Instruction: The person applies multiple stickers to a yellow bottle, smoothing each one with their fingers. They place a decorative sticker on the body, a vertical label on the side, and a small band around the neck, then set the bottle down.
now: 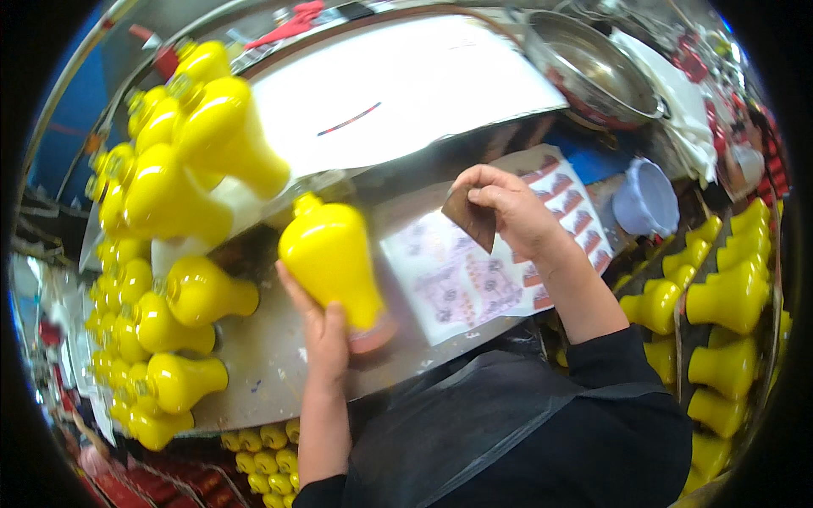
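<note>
Working apart, the hands (318, 326) (517, 216) clasp a glossy bulbous vase (334, 254) left, flat plate (469, 219) right.

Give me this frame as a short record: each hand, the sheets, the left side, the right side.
Left hand: holds a yellow vase, slightly blurred
Right hand: pinches a thin dark flat piece
Sheets: printed paper on the table
Left side: clustered yellow vases
Right side: lilac bucket, metal basin, racked yellow vases
</note>
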The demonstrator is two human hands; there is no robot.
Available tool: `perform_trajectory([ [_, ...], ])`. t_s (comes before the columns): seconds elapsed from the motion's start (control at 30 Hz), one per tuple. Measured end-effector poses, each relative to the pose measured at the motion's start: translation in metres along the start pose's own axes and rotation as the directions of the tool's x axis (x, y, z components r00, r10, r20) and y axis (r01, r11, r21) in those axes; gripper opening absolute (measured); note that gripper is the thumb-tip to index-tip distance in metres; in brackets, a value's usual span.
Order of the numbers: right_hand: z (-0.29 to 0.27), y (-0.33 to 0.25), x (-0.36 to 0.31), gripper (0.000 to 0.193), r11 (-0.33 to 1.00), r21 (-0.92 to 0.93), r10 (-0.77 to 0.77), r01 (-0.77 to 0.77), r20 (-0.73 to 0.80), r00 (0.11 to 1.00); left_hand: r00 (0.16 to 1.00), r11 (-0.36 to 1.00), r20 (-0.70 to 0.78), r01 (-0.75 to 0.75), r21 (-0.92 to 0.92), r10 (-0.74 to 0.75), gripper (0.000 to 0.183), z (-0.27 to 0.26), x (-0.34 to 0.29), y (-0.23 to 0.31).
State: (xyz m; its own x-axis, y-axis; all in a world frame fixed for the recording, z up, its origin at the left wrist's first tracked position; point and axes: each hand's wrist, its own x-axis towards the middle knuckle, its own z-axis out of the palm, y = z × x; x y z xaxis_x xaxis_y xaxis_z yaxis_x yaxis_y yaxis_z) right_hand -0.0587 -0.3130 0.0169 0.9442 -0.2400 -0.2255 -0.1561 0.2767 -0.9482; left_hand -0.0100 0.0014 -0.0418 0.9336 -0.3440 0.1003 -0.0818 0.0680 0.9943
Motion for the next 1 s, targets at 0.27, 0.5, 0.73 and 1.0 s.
perform_trajectory([
  [0.27,-0.157,-0.067,-0.057,0.018,0.947,-0.254,-0.289,0.199,-0.396,0.872,0.997,0.982,0.025,0.079,-0.173,-0.076,0.085,-0.004,0.000,-0.007],
  [0.5,-0.275,-0.086,-0.086,0.038,0.113,-0.653,-0.658,-0.748,-0.614,0.437,0.998,0.982,0.037,0.059,-0.180,-0.053,0.082,-0.007,0.004,-0.009],
  [0.73,-0.349,-0.057,-0.074,0.042,0.017,-0.609,-0.317,-0.793,-0.756,0.573,0.997,0.972,0.027,0.075,-0.223,-0.071,0.083,-0.002,0.006,-0.003],
  [1.0,-0.428,-0.057,-0.062,0.047,0.108,-0.710,-0.209,-0.696,-0.701,0.682,0.997,0.973,0.015,0.080,-0.215,-0.078,0.089,-0.001,0.006,0.001],
])
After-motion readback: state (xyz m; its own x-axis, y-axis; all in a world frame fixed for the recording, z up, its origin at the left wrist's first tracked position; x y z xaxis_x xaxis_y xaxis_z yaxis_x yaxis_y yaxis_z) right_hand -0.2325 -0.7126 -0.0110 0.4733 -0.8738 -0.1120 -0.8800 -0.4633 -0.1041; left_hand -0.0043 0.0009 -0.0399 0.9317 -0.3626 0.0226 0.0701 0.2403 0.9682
